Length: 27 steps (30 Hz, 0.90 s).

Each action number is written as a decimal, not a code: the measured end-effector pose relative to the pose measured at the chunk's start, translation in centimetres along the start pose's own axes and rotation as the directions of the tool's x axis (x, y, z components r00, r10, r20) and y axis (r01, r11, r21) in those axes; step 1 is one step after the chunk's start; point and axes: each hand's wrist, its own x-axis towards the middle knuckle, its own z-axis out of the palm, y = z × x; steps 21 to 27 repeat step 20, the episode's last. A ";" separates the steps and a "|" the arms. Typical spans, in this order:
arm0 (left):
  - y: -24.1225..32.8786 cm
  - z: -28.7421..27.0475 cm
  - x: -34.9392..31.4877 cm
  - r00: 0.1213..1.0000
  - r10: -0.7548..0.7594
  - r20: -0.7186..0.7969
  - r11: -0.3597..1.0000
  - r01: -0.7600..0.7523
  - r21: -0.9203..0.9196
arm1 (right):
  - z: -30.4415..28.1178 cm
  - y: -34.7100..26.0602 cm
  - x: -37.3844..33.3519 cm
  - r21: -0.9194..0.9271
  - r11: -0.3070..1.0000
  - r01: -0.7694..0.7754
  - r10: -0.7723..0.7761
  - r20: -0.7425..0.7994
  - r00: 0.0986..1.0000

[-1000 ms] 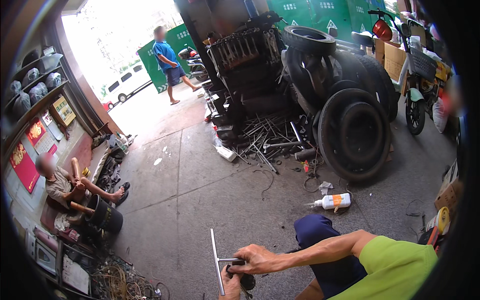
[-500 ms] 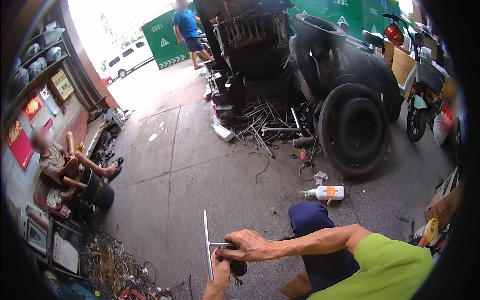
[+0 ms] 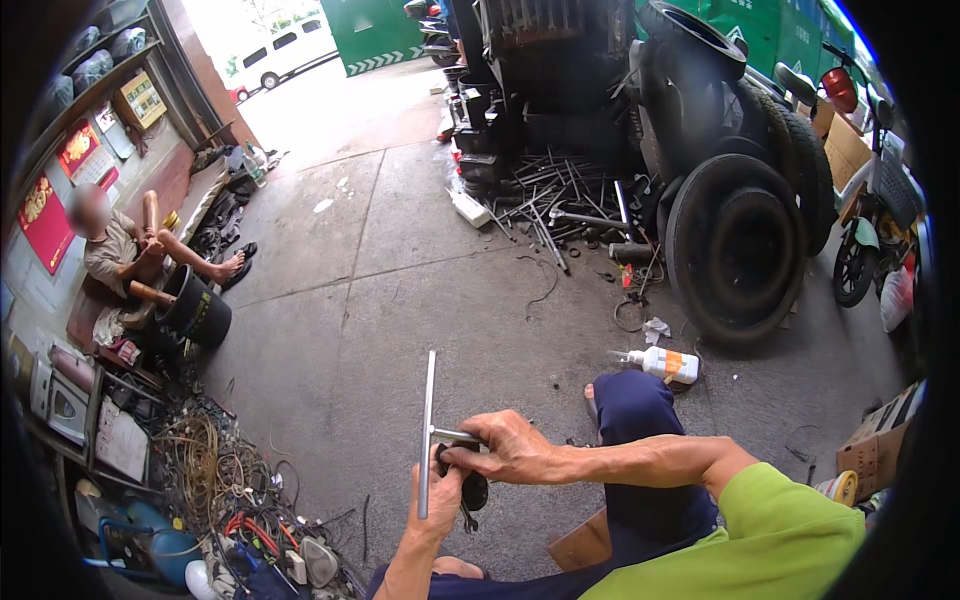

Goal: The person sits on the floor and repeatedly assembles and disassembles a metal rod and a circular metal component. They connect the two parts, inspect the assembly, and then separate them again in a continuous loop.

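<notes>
In front of me is a silver T-handle wrench, its long crossbar upright and its short shaft running into the fingers of my right hand. That hand is closed round the shaft. Just below and to the left, my left hand is closed on a dark round part, mostly hidden behind the fingers. The two hands touch or nearly touch. Under the dark part a small metal wrench end sticks out; what holds it is hidden.
A white bottle lies beyond my knee. Tyres and a heap of metal rods stand farther off. Tangled wires cover the lower left. At the left sits a person by a black bucket.
The view has shifted, so the floor things sit higher. Both hands still hold the T-handle wrench and the dark part. The walking person in blue is out of view.
</notes>
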 end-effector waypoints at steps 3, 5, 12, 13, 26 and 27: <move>0.0 0.1 0.0 0.999 0.025 -0.024 0.999 -0.024 0.039 | 0.1 -0.1 0.1 -0.021 1.000 0.020 -0.021 -0.006 1.000; -0.1 -0.1 0.1 0.998 0.044 -0.041 0.995 -0.040 0.086 | 0.1 -0.3 0.1 -0.010 1.000 0.022 -0.022 0.000 1.000; 1.1 0.5 -0.1 1.000 0.001 -0.014 0.998 0.000 0.071 | 0.3 -0.1 0.2 0.042 0.998 -0.051 0.052 -0.021 0.998; 1.2 0.5 -0.1 1.000 -0.008 -0.021 0.998 0.009 0.069 | 0.3 -0.1 0.2 0.053 0.996 -0.067 0.068 -0.015 0.998; 0.9 0.8 0.2 1.000 -0.003 -0.019 0.999 0.002 -0.048 | 0.5 0.2 0.2 0.026 1.000 -0.009 0.011 -0.063 0.998; 0.9 0.8 0.2 1.000 -0.003 -0.019 0.999 0.002 -0.048 | 0.5 0.2 0.2 0.026 1.000 -0.009 0.011 -0.063 0.998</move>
